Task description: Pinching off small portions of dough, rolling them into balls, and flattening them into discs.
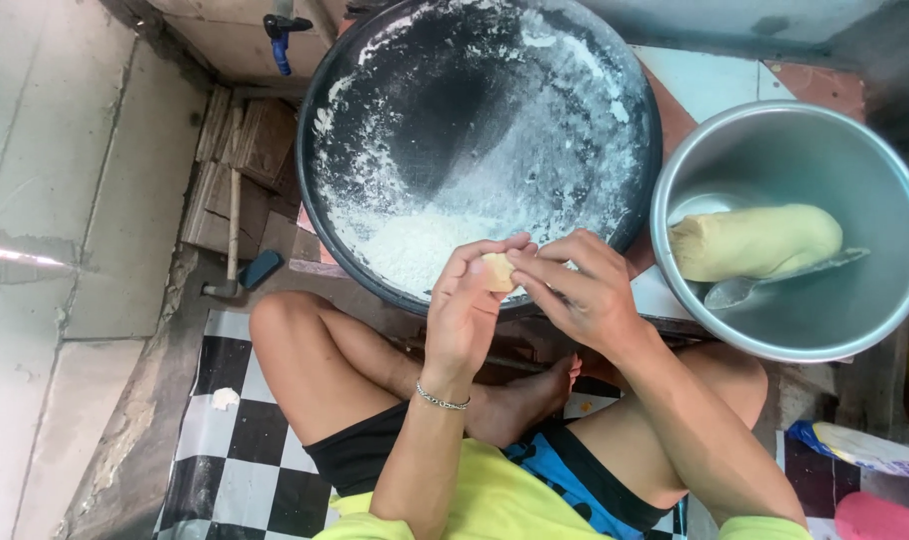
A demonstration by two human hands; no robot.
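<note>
Checkered floor (pixel 237 440) w/ floured pan (pixel 475 140); both hands' fingers (pixel 535 262) around dough piece (pixel 497 271).

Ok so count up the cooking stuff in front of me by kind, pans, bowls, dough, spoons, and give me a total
Dark round floured pan: 1
Metal bowl: 1
Dough: 2, the big lump in the bowl and the small piece pinched between the left hand and right hand
Spoon in the bowl: 1
Total: 5
</note>
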